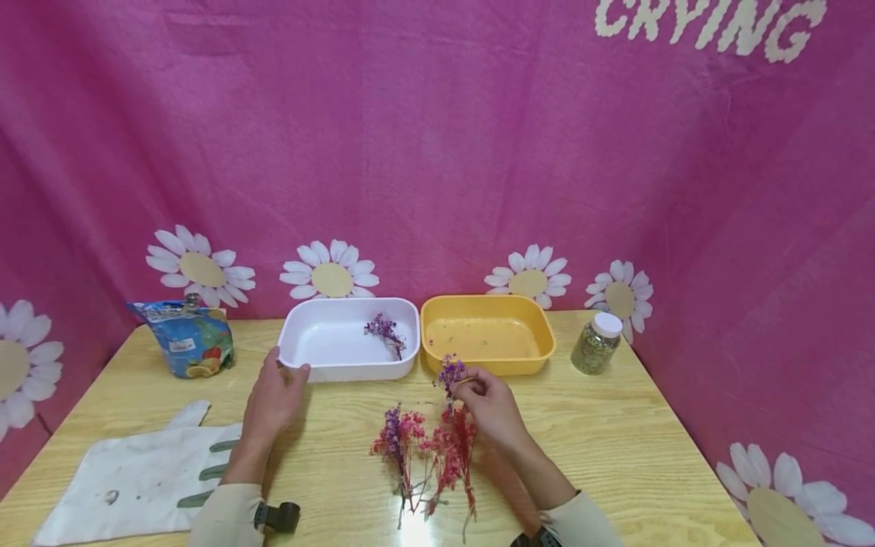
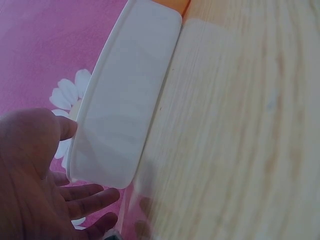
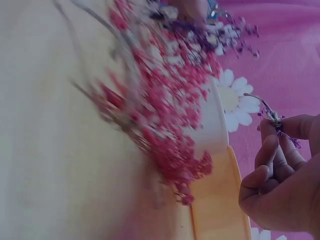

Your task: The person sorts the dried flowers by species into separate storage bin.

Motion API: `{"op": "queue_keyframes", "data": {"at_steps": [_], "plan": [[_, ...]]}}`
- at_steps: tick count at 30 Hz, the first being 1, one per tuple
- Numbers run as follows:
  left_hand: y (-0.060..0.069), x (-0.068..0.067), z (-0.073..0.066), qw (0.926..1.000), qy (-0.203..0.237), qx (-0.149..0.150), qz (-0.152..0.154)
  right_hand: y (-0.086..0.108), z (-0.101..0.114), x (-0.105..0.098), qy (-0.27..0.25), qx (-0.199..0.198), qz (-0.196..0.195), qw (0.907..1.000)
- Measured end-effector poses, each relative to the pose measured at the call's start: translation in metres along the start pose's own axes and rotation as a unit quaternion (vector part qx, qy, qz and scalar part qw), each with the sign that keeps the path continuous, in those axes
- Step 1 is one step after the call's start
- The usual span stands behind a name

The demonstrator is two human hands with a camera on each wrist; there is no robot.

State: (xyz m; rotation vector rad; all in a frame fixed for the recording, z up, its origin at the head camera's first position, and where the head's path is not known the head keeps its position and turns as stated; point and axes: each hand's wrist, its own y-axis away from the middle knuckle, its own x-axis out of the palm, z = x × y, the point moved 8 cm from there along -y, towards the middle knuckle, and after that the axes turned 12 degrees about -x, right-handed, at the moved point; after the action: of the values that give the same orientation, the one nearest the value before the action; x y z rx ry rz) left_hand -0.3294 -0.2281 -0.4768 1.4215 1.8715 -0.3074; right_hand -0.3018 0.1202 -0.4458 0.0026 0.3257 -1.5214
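Observation:
My right hand (image 1: 490, 403) pinches a small sprig of purple dried flowers (image 1: 450, 372) between thumb and fingers, just in front of the yellow tub. The right wrist view shows the pinched sprig (image 3: 274, 120) by its stem. With fingers spread and mostly straight, my left hand (image 1: 273, 399) is at the near left corner of a white tub (image 1: 349, 372); in the left wrist view the thumb is by its rim. One purple sprig (image 1: 385, 328) lies inside that tub. Pink and purple dried flowers (image 1: 447, 460) lie on the table between my hands.
A yellow tub (image 1: 488, 366) holding a few small bits adjoins the white one. To its right stands a white-lidded jar (image 1: 596, 346) of dried greenish pieces. At left are a blue pouch (image 1: 184, 338) and a white cloth mitt (image 1: 137, 475). A pink curtain (image 1: 437, 152) hangs behind the table.

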Motion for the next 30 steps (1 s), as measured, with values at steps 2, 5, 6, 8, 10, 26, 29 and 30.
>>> {"op": "queue_keyframes", "data": {"at_steps": [2, 5, 6, 8, 10, 26, 29, 30], "plan": [[-0.001, 0.000, -0.001, 1.0000, 0.002, 0.002, -0.002, -0.012, 0.002, 0.000, -0.002, -0.002, -0.005, 1.0000], [-0.002, -0.001, -0.001, 1.0000, 0.005, 0.004, -0.003, -0.027, 0.004, 0.001, 0.008, -0.006, -0.008, 0.9999], [-0.002, -0.001, -0.001, 1.0000, 0.006, 0.002, -0.002, -0.032, 0.006, 0.003, 0.012, -0.009, -0.007, 0.9999], [-0.002, -0.001, 0.000, 1.0000, 0.007, -0.001, -0.001, -0.039, 0.009, 0.008, 0.034, -0.018, -0.001, 0.9993], [-0.002, -0.001, 0.000, 1.0000, 0.008, -0.003, -0.001, -0.045, 0.014, 0.014, 0.058, -0.030, 0.008, 0.9978], [0.000, 0.003, -0.001, 0.9999, 0.011, 0.005, -0.012, -0.089, 0.025, 0.047, 0.170, -0.063, 0.068, 0.9810], [0.000, 0.001, 0.000, 0.9999, 0.008, 0.003, -0.014, -0.098, 0.025, 0.051, 0.182, -0.061, 0.067, 0.9791], [0.000, 0.000, 0.000, 0.9999, 0.007, 0.003, -0.014, -0.100, 0.025, 0.052, 0.184, -0.058, 0.065, 0.9790]]}}
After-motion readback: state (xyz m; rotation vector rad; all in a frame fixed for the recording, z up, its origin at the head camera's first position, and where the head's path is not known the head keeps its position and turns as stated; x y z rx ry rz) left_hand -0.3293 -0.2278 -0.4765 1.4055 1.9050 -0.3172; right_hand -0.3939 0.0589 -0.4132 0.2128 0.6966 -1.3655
